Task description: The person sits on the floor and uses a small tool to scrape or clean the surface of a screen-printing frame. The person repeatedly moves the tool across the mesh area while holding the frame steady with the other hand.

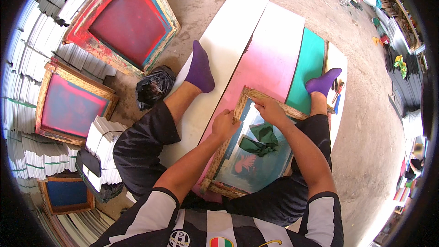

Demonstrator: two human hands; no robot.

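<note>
A wooden screen printing frame (215,167) lies tilted between my legs, its bare wood edges worn and stained. My left hand (225,125) is closed round its left bar. At the far bar near the top corner is my right hand (270,111), fingers bent and closed on the frame's edge; their tips are partly hidden. A crumpled dark green cloth (260,139) rests on the pale blue-grey mesh (226,176). Close to the cloth, a pinkish leaf-like print (245,163) shows on the mesh.
Long boards, white (233,23), pink-stained (270,55) and green (308,59), lie beneath my legs. Hand tools (337,96) sit by my right foot. On the left are a red-stained frame (130,23), another frame (68,105), a black plastic bag (154,87) and bundled white sheets (103,148).
</note>
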